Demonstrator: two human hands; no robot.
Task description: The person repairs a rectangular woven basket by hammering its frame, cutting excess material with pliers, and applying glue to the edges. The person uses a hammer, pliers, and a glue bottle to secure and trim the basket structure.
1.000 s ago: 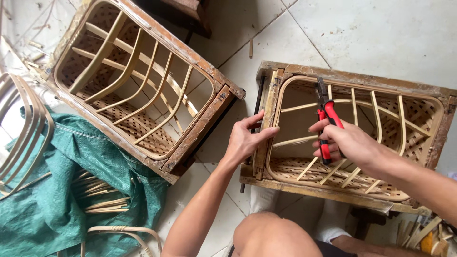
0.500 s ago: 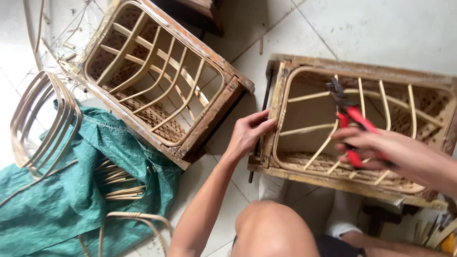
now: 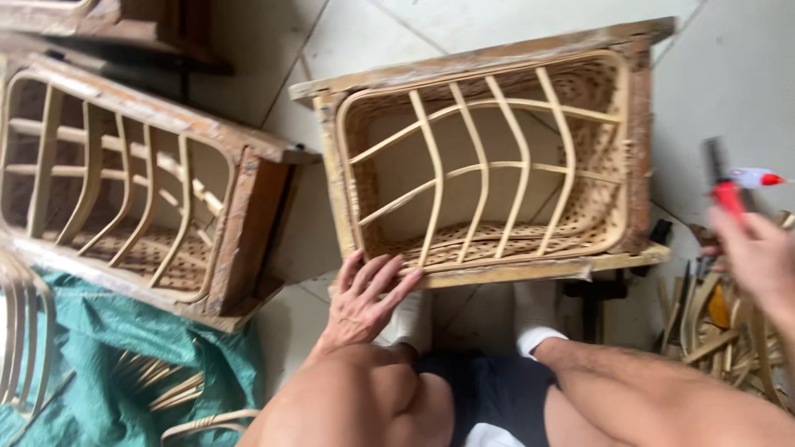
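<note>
Bare knees and white socks fill the bottom of the frame, with the person seated just behind a wicker crate [image 3: 489, 165]. Near the lower middle, the left hand [image 3: 364, 298] lies flat and spread on the crate's near wooden rim, fingers open and gripping nothing; half a second ago it rested on the left corner of that frame in much the same way. At the right edge the right hand [image 3: 754, 252] is closed around red-handled pliers [image 3: 729, 186], held up over a heap of cane offcuts [image 3: 720, 331]. Earlier those pliers were inside the crate among the curved ribs; now they are out of it and well to the right, blurred by motion. The crate sits in the centre on its side, open face up. At the lower left lies a green tarp [image 3: 99, 372] with loose cane strips on it. Farther off, in the upper left, a second crate [image 3: 132, 182] leans on the pale tiled floor [image 3: 729, 74].
</note>
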